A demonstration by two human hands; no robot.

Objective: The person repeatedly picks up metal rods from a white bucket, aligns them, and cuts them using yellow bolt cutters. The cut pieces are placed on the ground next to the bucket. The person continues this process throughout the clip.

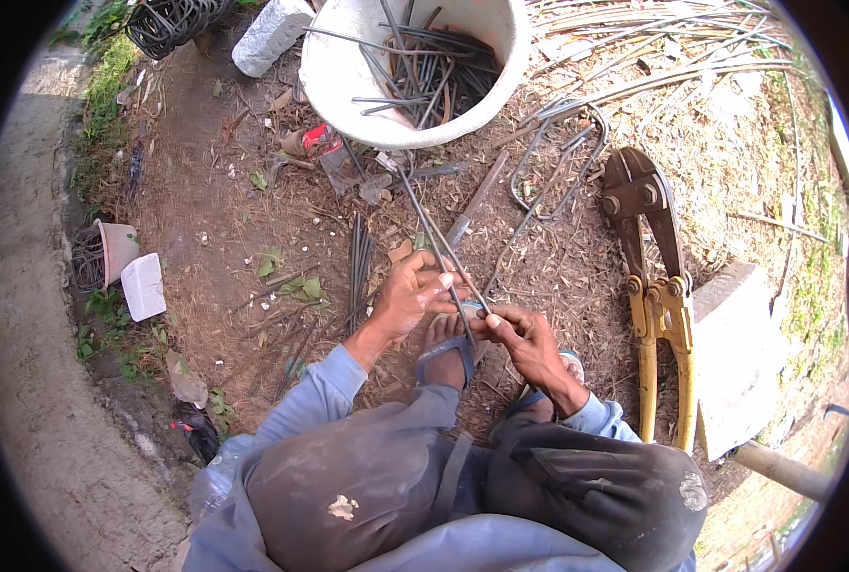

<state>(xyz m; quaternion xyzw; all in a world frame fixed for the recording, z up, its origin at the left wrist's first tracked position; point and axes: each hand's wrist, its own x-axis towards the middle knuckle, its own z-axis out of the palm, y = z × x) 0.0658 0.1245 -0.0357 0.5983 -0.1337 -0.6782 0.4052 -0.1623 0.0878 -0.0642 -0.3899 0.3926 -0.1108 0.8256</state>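
Dark metal rods [419, 207] sit pinched in left fingers [421, 270] and right fingers [506, 322]; steady both, keep far ends off the bucket [482, 118] beyond them.

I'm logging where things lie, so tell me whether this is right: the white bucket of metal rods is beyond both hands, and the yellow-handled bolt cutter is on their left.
The side is wrong: in the head view, the yellow-handled bolt cutter is on the right of the left hand and right hand. The white bucket of metal rods is beyond both.
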